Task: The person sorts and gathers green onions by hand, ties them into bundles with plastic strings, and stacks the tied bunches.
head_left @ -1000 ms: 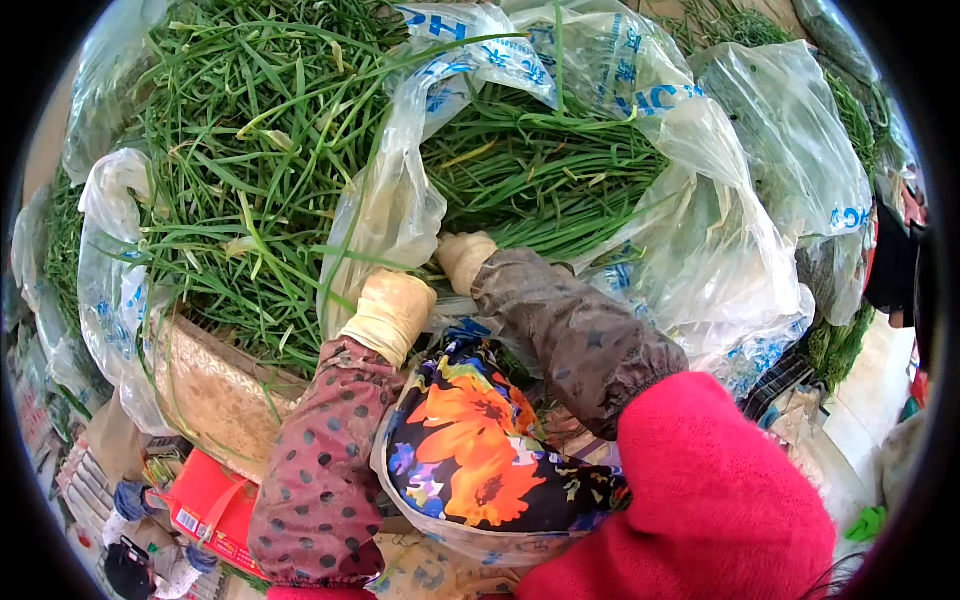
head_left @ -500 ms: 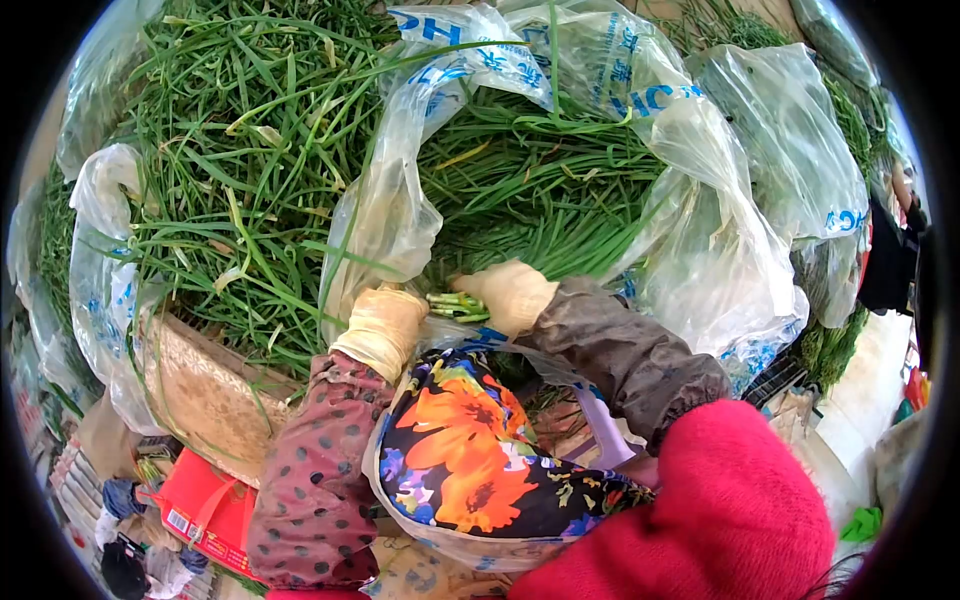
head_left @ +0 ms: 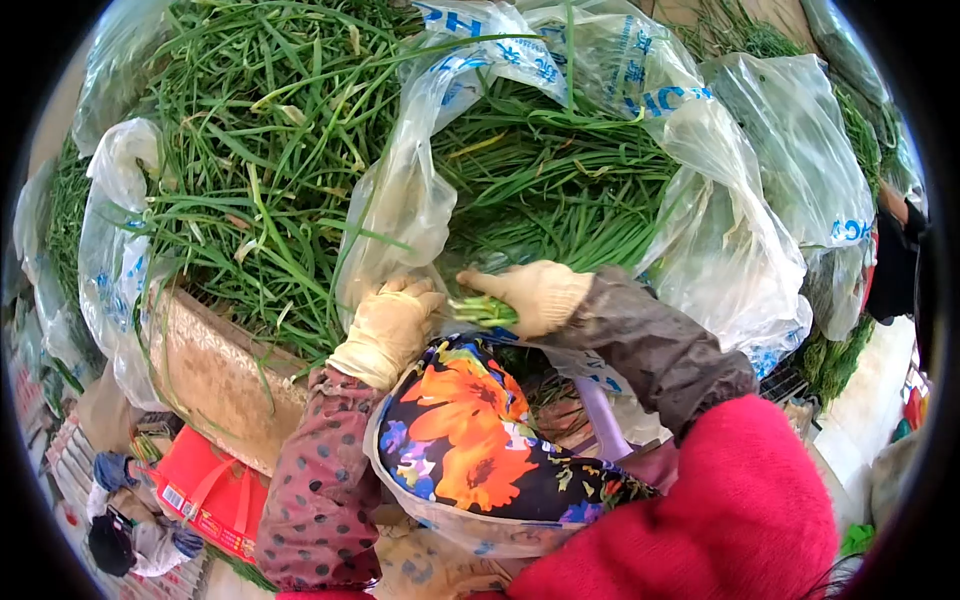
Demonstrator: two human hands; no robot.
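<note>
My right hand (head_left: 540, 298), in a cream glove, is closed around a small bunch of green stalks (head_left: 487, 311). Their pale cut ends point left toward my other hand. My left hand (head_left: 390, 325), gloved too, has its fingers curled beside the rim of a clear plastic bag (head_left: 405, 205); anything inside its grip is hidden. Long green leafy stalks (head_left: 560, 165) lie in the bag just beyond both hands. Below them, a floral apron (head_left: 465, 425) covers my lap.
A large heap of loose leafy stalks (head_left: 270, 130) rises at the left, behind a worn board (head_left: 220, 375). A red box (head_left: 215, 495) stands lower left, near another person (head_left: 135, 525). More plastic bags (head_left: 800, 150) are at the right.
My right hand has shifted slightly right and down with the stalks, leaving more space from my left hand. The left fingers now show more. The whole view has shifted a little.
</note>
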